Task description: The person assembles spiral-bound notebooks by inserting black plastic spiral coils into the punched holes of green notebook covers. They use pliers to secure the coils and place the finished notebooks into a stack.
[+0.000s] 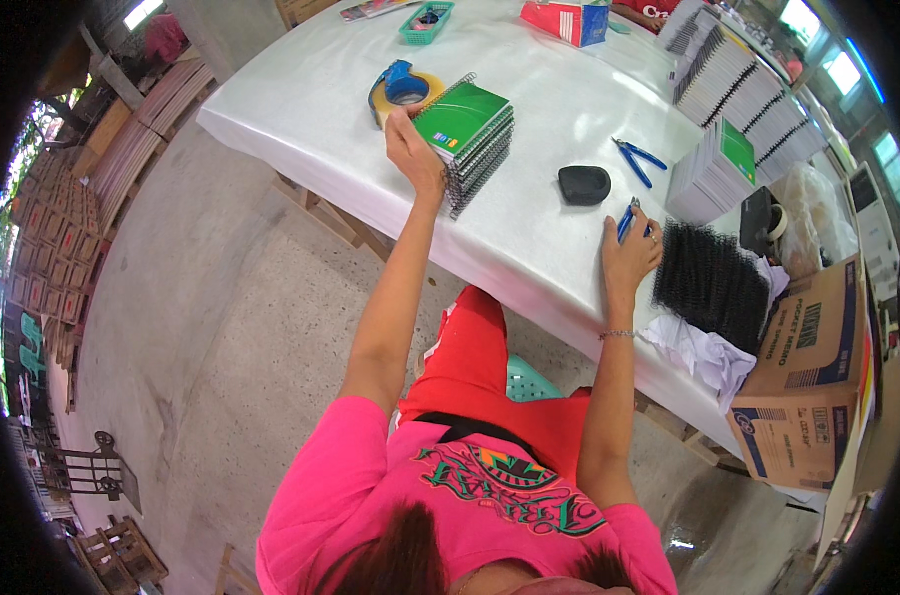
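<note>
My left hand [412, 149] reaches out over the white table [301, 119] and grips the near corner of a green spiral notebook [465, 117], the top one of a small stack [480, 159]. My right hand [628, 253] rests on the table further right and holds blue-handled pliers [626, 218]. Just right of that hand lies a heap of black spiral binding coils [713, 283].
A tape dispenser with a blue core [402, 89] sits behind the stack. A black oval object [584, 184] and a second blue pliers [636, 159] lie mid-table. Tall notebook stacks [737, 99] stand at the back right, a cardboard box [807, 387] at the right edge.
</note>
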Demonstrator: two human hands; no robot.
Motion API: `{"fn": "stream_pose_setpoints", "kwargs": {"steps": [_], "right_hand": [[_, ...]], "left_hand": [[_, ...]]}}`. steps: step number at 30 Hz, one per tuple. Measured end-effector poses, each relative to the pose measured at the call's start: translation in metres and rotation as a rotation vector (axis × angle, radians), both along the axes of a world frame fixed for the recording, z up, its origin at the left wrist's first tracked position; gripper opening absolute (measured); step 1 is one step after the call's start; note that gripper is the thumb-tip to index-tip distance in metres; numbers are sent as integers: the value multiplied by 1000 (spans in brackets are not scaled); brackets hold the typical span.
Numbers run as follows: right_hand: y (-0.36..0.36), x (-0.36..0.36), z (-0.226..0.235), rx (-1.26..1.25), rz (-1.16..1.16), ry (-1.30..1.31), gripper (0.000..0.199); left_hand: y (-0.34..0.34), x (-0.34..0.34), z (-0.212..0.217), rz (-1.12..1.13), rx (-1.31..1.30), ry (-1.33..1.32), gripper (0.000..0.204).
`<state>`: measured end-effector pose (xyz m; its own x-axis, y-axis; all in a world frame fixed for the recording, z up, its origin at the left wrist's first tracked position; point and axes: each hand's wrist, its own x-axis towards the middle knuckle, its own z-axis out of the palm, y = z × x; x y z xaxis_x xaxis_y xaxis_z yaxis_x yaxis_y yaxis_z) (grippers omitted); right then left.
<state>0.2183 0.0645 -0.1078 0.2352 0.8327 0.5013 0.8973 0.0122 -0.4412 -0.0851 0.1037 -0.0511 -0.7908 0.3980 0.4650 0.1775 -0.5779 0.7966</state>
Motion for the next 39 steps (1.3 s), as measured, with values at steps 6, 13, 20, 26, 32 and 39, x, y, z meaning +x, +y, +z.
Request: {"fn": "stream_pose_setpoints", "kwargs": {"steps": [6, 13, 20, 26, 32, 39], "right_hand": [[-1, 0, 0, 18, 1, -16, 57], [-2, 0, -1, 27, 13, -10, 57], [-3, -1, 2, 0, 1, -2, 56], [-3, -2, 4, 9, 9, 1, 56], [-3, -1, 2, 26, -1, -12, 56], [-4, -4, 3, 17, 0, -20, 56]], "left_hand": [[-6, -5, -13, -35, 16, -76, 55], [-1, 1, -25, -109, 23, -189, 62], [-2, 1, -24, -158, 26, -272, 62], [0, 1, -21, -67, 66, -190, 57], [-4, 8, -8, 49, 71, 71, 50], [-5, 1, -16, -25, 57, 93, 47]]}}
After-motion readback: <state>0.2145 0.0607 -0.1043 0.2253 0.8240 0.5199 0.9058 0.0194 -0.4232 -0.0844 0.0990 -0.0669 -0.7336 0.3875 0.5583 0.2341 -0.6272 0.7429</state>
